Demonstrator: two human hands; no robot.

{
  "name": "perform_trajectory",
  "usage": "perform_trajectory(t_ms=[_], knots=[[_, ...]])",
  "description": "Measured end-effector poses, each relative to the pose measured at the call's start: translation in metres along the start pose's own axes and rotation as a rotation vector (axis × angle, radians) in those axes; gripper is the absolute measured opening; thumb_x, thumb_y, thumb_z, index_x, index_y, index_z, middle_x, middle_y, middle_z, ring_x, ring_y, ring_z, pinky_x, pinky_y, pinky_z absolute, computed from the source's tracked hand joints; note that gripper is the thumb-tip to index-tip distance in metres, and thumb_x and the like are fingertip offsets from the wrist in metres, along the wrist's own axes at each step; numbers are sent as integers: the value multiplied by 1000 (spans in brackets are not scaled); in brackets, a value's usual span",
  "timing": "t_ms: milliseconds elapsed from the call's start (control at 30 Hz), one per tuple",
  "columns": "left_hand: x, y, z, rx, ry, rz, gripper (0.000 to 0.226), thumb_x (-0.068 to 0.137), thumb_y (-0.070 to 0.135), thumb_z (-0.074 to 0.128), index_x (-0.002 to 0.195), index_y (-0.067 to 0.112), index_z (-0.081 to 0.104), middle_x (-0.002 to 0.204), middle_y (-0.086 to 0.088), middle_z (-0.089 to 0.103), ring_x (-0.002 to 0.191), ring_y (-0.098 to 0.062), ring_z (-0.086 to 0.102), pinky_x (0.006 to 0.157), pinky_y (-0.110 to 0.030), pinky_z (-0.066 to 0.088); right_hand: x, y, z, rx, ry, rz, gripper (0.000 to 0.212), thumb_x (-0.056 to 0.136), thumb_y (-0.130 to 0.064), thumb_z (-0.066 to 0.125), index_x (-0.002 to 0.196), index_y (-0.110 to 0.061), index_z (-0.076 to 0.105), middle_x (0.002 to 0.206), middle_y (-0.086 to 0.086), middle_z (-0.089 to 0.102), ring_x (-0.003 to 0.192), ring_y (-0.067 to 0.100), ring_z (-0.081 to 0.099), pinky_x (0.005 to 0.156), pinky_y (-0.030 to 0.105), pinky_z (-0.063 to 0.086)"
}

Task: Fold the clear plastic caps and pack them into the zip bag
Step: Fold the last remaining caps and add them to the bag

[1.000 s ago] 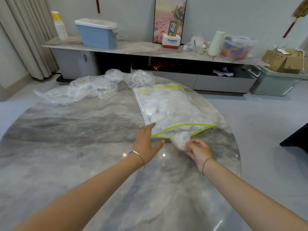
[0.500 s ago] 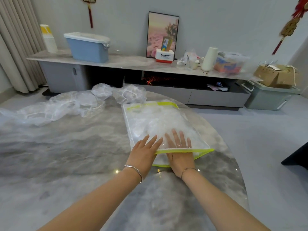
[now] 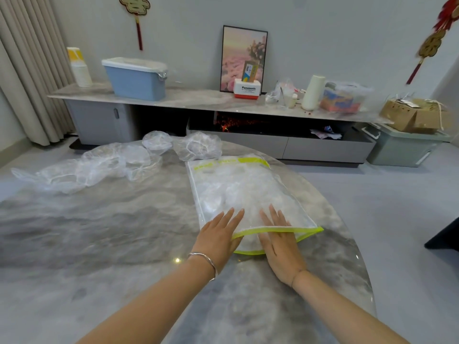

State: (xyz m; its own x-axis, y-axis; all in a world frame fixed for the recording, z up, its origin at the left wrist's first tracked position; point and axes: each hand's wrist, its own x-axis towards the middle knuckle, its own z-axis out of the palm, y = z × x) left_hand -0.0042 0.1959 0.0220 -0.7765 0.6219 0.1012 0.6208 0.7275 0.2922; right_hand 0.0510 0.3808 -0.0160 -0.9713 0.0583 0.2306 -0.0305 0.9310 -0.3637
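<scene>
Grey marbled table, near edge under both forearms.

Left hand: flat, fingers straight, pressing down on the near left corner of the bag; gripping nothing.

Right hand: flat alongside, fingers straight, seemingly slid into the open mouth beneath the top layer; gripping nothing.

Bag: lying flat ahead of the fingers, green zip edge across the right knuckles, mouth unsealed, well filled with packed caps.

Step, as judged: seating a cap deeper and pressing the fill flat.

Loose caps: unfolded, heaped well off to the left beyond the left fingertips. Two more just past the bag's far end.

Next move, as judged: right hand out of the mouth, long reach left for a loose cap, then folding small. Calls for a light pinch on thin, slippery film, with the mouth kept open.

Farthest: sideboard with blue bin and clutter.
</scene>
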Motion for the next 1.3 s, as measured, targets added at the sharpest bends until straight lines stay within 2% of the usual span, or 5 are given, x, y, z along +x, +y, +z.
perform_trajectory(t_ms=[233,400,600,800,1300], knots=[[-42,-51,-16,-2,-56,-110,120,44,89,-27,148,36,-2,158,9,3,145,-16,8,115,-31,10,-51,-29,-33,-16,-44,-246,47,98,-49,28,140,-31,39,146,-14,34,137,4,25,112,16,12],[-63,-104,-58,32,-25,-301,101,62,82,-7,149,33,2,158,6,5,145,-17,8,116,-33,9,-19,-87,-45,190,23,-192,35,90,-38,42,120,-25,56,120,-16,45,115,4,45,98,29,40],[-60,-176,-92,88,-8,-508,75,88,69,25,149,36,-3,158,6,-4,145,-24,1,116,-45,10,75,-146,-33,206,-71,-157,44,95,-41,48,138,-29,41,148,-13,27,138,9,25,114,33,23],[-15,-259,-104,159,89,-662,81,81,77,24,146,42,-12,157,7,-15,144,-29,-10,113,-54,5,209,-164,0,211,-128,8,72,85,-63,49,147,-40,21,158,-10,-3,146,19,-4,117,48,12],[95,-369,-97,44,110,-766,84,67,88,15,140,56,-10,156,9,-17,142,-35,-16,110,-63,-3,403,-123,98,112,-191,423,91,70,-84,43,147,-48,11,158,-2,-17,142,40,-15,114,60,-1]])
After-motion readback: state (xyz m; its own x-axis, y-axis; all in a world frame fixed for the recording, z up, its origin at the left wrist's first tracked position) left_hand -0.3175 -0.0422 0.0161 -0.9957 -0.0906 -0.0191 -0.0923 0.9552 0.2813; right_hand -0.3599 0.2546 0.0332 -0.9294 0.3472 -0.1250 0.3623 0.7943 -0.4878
